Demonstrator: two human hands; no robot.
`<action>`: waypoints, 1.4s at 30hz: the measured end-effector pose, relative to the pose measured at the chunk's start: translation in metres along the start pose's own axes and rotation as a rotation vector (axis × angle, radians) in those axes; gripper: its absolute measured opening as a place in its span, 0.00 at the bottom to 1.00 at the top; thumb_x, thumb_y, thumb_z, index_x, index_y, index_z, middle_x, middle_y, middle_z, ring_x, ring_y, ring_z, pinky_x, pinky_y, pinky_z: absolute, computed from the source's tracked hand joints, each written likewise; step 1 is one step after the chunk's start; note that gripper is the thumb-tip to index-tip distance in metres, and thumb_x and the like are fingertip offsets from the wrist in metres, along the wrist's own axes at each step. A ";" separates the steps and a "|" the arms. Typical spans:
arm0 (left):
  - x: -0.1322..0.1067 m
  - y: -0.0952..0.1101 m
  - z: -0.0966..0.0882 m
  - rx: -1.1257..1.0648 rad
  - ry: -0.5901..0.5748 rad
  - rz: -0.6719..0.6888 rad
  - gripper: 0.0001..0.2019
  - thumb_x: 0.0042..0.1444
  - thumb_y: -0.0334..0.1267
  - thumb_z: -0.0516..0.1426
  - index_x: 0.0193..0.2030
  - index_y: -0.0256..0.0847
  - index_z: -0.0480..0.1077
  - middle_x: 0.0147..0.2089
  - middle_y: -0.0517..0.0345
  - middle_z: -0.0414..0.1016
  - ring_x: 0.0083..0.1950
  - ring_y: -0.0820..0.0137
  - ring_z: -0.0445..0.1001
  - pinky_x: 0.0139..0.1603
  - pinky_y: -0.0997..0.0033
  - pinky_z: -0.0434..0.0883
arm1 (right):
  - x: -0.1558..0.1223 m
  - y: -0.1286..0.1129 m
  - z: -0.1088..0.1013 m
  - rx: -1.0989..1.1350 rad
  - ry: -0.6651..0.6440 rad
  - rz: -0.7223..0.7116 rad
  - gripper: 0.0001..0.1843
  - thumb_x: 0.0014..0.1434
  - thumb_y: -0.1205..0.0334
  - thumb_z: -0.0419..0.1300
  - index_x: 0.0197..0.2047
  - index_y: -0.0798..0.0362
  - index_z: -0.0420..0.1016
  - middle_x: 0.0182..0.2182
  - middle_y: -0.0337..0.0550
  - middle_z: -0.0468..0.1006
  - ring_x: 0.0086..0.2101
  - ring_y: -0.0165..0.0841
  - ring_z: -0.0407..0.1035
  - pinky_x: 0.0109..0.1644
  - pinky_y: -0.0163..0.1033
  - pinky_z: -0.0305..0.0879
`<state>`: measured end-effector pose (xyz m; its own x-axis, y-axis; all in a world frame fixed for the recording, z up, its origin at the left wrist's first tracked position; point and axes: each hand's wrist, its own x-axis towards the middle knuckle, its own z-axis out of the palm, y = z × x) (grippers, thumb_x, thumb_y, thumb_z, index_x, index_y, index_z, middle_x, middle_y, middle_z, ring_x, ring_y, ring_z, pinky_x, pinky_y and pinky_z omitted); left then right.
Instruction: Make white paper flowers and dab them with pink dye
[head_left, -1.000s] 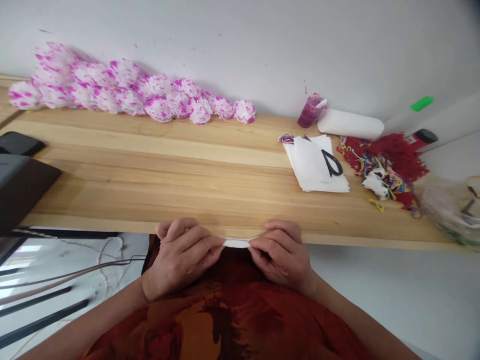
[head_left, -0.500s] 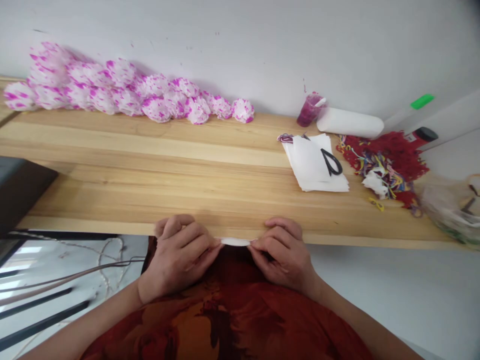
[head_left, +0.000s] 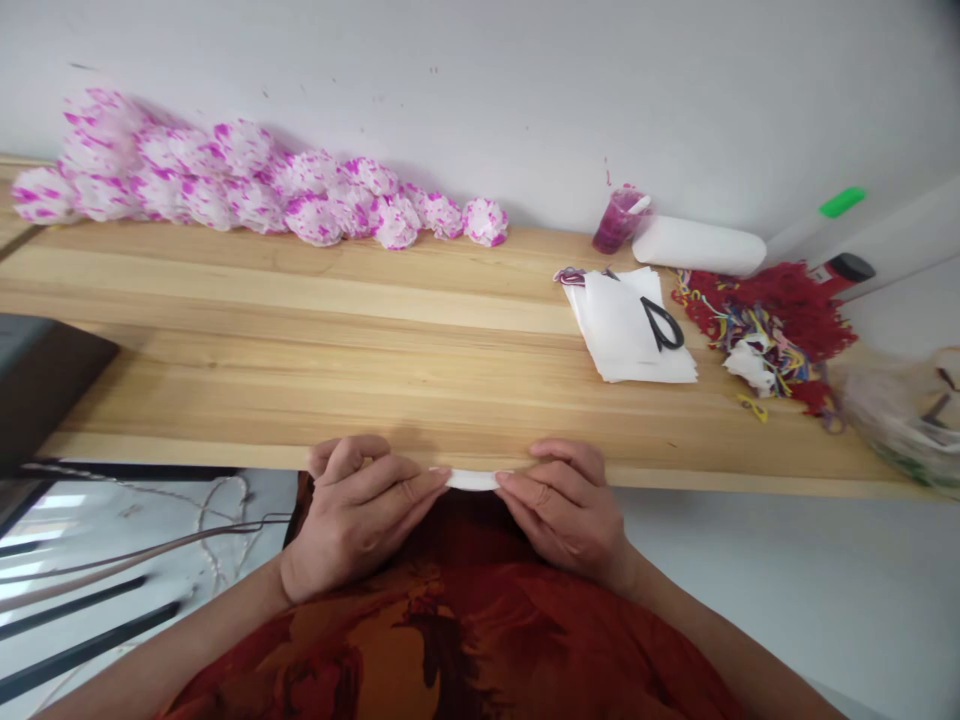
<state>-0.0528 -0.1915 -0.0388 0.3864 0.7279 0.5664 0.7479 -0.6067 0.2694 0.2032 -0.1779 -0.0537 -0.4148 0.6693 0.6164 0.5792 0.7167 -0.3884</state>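
Note:
A narrow white strip of folded paper (head_left: 472, 481) is stretched between my two hands at the front edge of the wooden table (head_left: 337, 350). My left hand (head_left: 367, 505) pinches its left end between thumb and fingers. At the other end, my right hand (head_left: 566, 505) grips it the same way. Both hands are closed, and the fingertips cover the ends of the strip. To the right lies a stack of white paper sheets (head_left: 619, 330), with black-handled scissors (head_left: 661, 325) partly tucked under the top sheet.
Pink-and-white paper pompoms (head_left: 255, 200) line the wall. At the back right are a purple cup (head_left: 616, 222), a white roll (head_left: 697, 245), red yarn (head_left: 795, 315) and a plastic bag (head_left: 904, 410). A dark box (head_left: 52, 380) sits at the left edge.
My fingertips have shifted slightly up on the paper, and more of the strip's white face shows. Both hands keep their pinch at its ends.

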 end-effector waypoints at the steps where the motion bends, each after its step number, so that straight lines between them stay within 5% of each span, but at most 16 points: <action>1: -0.001 0.000 0.000 0.001 0.000 0.006 0.15 0.51 0.27 0.67 0.46 0.46 0.78 0.34 0.63 0.79 0.41 0.68 0.67 0.42 0.69 0.64 | -0.001 0.001 0.001 -0.006 0.003 -0.009 0.19 0.50 0.73 0.71 0.45 0.49 0.78 0.30 0.37 0.81 0.43 0.39 0.71 0.47 0.46 0.69; 17: 0.005 0.003 0.001 0.065 0.010 0.032 0.05 0.54 0.32 0.65 0.36 0.45 0.75 0.31 0.64 0.79 0.36 0.69 0.72 0.40 0.68 0.66 | 0.006 -0.004 0.002 -0.063 0.017 -0.041 0.12 0.50 0.72 0.69 0.36 0.48 0.75 0.27 0.35 0.79 0.41 0.37 0.73 0.46 0.44 0.69; 33: 0.007 0.005 0.005 0.067 0.012 -0.040 0.06 0.52 0.32 0.65 0.28 0.46 0.73 0.26 0.63 0.75 0.37 0.66 0.69 0.40 0.66 0.63 | 0.009 -0.008 0.005 -0.104 0.026 0.020 0.09 0.50 0.71 0.66 0.28 0.49 0.72 0.23 0.37 0.74 0.40 0.40 0.73 0.44 0.45 0.68; 42: 0.034 -0.005 -0.017 -0.207 -0.141 -0.174 0.04 0.56 0.34 0.63 0.31 0.43 0.73 0.31 0.61 0.76 0.41 0.66 0.69 0.45 0.63 0.64 | 0.049 -0.011 -0.014 0.248 -0.121 0.218 0.06 0.55 0.70 0.61 0.29 0.50 0.73 0.29 0.40 0.77 0.35 0.34 0.72 0.43 0.42 0.69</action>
<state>-0.0520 -0.1692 -0.0075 0.3442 0.8549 0.3883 0.6892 -0.5109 0.5138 0.1863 -0.1557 -0.0103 -0.3890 0.8197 0.4204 0.4813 0.5699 -0.6660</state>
